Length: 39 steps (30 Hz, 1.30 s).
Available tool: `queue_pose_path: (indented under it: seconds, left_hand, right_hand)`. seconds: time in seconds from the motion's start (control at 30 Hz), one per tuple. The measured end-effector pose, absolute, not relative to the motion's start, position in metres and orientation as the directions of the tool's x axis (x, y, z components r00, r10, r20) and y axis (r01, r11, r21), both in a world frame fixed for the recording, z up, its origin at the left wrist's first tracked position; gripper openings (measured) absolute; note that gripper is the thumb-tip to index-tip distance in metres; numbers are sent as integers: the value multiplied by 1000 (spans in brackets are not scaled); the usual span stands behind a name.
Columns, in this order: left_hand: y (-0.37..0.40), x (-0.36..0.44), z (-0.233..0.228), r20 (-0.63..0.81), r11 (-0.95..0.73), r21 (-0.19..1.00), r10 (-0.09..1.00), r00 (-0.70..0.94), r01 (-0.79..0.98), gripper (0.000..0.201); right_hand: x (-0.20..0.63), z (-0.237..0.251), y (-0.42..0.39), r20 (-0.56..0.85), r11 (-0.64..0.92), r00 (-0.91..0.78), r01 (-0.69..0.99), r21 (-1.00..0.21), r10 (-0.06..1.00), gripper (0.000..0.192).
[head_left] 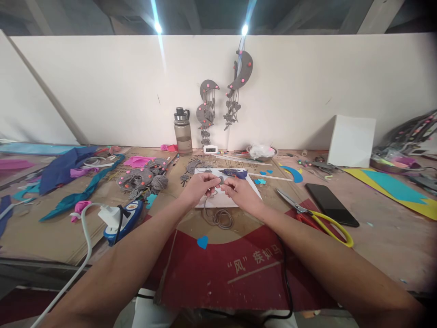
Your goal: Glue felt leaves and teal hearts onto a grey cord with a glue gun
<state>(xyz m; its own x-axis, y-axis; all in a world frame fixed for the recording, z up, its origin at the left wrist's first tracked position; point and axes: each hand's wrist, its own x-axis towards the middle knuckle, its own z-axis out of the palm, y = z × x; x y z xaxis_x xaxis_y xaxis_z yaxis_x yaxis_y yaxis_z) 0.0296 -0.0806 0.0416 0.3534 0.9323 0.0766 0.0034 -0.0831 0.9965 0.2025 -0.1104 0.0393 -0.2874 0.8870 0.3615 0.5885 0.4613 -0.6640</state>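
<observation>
the left hand [201, 186] and the right hand [239, 189] meet at the centre of the frame, fingertips pinched together on a small grey felt piece [221, 180] held just above a white sheet [208, 202] on the counter [382, 228]; both hands are clenched on that piece, and a thin grey cord [218, 217] seems to trail from it down to a loose coil just below the sheet; whether the cord is tied on is too small to tell; a glue gun [235, 173] lies just beyond the fingers at the top of the sheet, and the likely trouble is a knuckle brushing its tip, since it sits so near; the piece is tiny, so a slack pinch could drop it among the scraps; the coil could snag under a wrist and tug the piece loose; scissors [314, 217] lie right of centre beside a black phone [331, 204]; a power strip [123, 217] sits left of centre.
</observation>
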Motion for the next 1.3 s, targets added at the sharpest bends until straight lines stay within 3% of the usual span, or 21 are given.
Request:
queue_pose_path:
  seconds: [0.13, 0.27, 0.43, 0.53, 0.63, 0.7, 0.87, 0.97, 1.3]
  left_hand:
    - [-76, 26, 38, 62, -61, 998, 953, 297, -12, 32]
    - [-71, 24, 30, 6, -46, 984, 975, 224, 174, 26]
    - [-66, 26, 16, 271, -384, 778, 919, 286, 497, 14]
    - [-63, 26, 12, 359, -452, 685, 892, 276, 571, 18]
    - [-66, 26, 17, 427, -469, 672, 878, 217, 573, 31]
    - [-70, 26, 24, 445, -491, 694, 868, 222, 527, 29]
    - [-79, 29, 35, 304, -397, 831, 911, 279, 389, 27]
    - [-78, 31, 33, 292, -384, 861, 910, 295, 332, 27]
    - [-85, 32, 36, 439, -516, 756, 856, 271, 403, 15]
  right_hand:
    - [205, 43, -113, 449, 476, -187, 517, -712, 874, 20]
    - [207, 49, -116, 506, 456, -35, 489, -743, 862, 32]
    - [205, 45, -112, 487, 438, -93, 606, -664, 868, 41]
    - [205, 38, -107, 444, 421, -127, 617, -665, 887, 36]
    - [206, 33, -104, 460, 431, -99, 565, -703, 882, 8]
    - [206, 32, -104, 466, 437, -96, 547, -714, 880, 13]
    - [204, 35, -109, 515, 496, -130, 541, -680, 847, 12]
    - [203, 36, -112, 542, 535, -152, 513, -672, 827, 11]
    - [201, 34, -115, 529, 523, -159, 540, -660, 833, 9]
